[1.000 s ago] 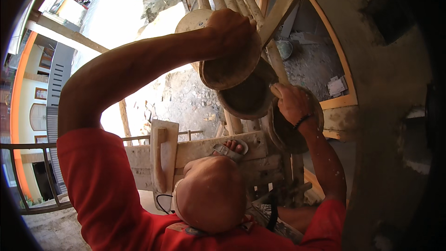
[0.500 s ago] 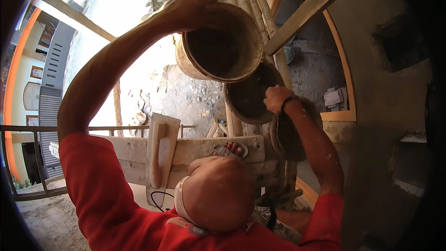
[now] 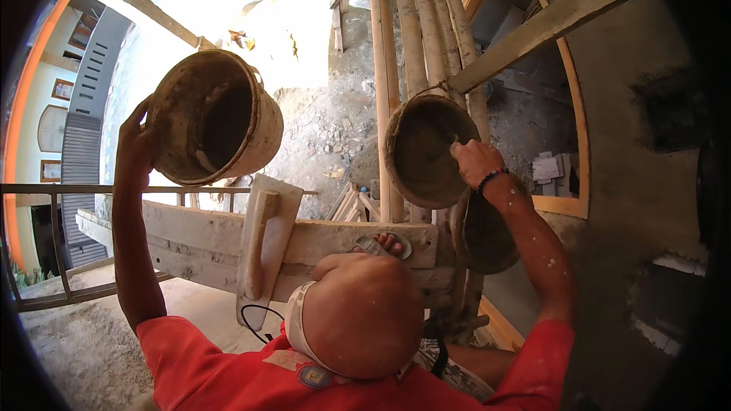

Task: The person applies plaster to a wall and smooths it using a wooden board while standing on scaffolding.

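My left hand is closed on the side of a pale mud-caked bucket, tilted with its dark inside showing, out to the left. My right hand is closed at a middle bucket coated in grey mortar; what its fingers grip is hard to make out. A third dark bucket sits partly behind my right forearm. A pale board with a long handle, like a plastering float, rests across the planks. A sandalled foot shows below the middle bucket.
Bamboo poles run away ahead, crossed by a timber beam. Plastered planks and a metal railing cross in front. Rubble lies on the ground below. An orange window frame and rough wall stand at the right.
My left hand has swung down and left with its bucket, away from the middle bucket, which now shows fully. My right hand stays near the middle bucket.
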Motion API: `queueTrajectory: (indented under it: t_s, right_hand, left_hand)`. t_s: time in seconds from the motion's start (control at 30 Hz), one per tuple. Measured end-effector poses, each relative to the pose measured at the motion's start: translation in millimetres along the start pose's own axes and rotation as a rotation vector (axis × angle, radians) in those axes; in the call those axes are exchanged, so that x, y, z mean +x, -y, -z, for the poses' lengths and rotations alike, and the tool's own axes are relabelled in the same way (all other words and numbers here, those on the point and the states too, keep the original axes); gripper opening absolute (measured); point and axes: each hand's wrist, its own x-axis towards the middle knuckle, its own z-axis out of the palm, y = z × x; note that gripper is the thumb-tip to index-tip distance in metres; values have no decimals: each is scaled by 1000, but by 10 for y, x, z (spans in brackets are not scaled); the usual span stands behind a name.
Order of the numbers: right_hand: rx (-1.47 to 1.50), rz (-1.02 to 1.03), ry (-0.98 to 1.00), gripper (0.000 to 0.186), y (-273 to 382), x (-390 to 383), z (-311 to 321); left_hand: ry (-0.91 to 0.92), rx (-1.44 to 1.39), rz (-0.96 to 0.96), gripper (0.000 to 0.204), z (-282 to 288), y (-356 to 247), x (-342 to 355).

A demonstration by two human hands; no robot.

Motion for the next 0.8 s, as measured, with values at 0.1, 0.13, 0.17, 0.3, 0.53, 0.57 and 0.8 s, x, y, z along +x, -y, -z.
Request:
queueTrajectory:
  t_s: [0.1,0.13,0.17,0.3,0.53,0.57,0.8]
  right_hand:
    - [-46,104,175,19,160,-73,42]
    - [-49,129,230,17,162,-88,82]
    - [-6,147,223,18,125,-118,138]
    - [167,185,122,20,46,-200,643]
    - [-70,148,2,13,5,161,-55]
    - [-91,186,48,13,37,192,-180]
    - [29,273,254,29,81,-45,384]
  left_hand:
    - [-227,-29,152,62,713,773,-228]
    - [-308,-4,236,61,829,876,-363]
    - [-352,-57,288,60,989,1082,-454]
    - [-562,-204,367,49,1856,2388,-880]
    - [-1148,-417,560,15,2640,3939,-1711]
    - [-1261,-355,633,17,2692,4090,-1865]
    - [-1397,-405,628,18,2477,4356,-2140]
